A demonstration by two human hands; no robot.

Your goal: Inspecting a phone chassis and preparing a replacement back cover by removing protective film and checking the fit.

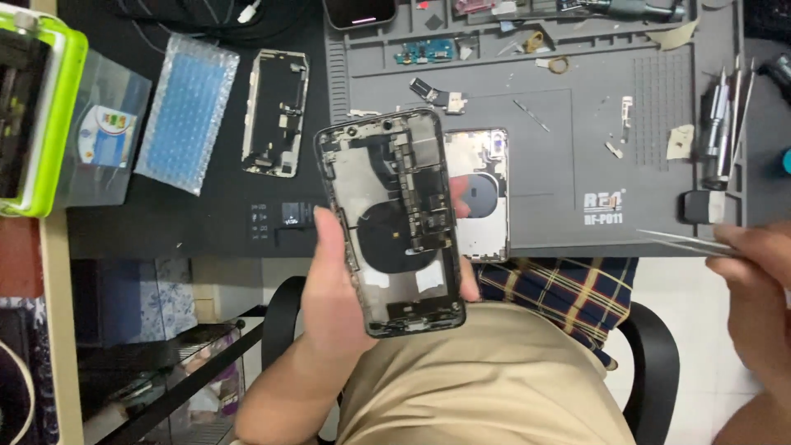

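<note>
Left hand [338,288] gripping opened phone [389,221], right hand [754,280] pinching tweezers [684,241]

left hand [342,284] raised, fingers curled in a grip; right hand [754,280] pinched.

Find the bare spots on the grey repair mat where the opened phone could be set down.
Free: the mat's middle, between the silver phone housing and the tool rack. Crowded: the top trays with small parts, and the right edge.
</note>
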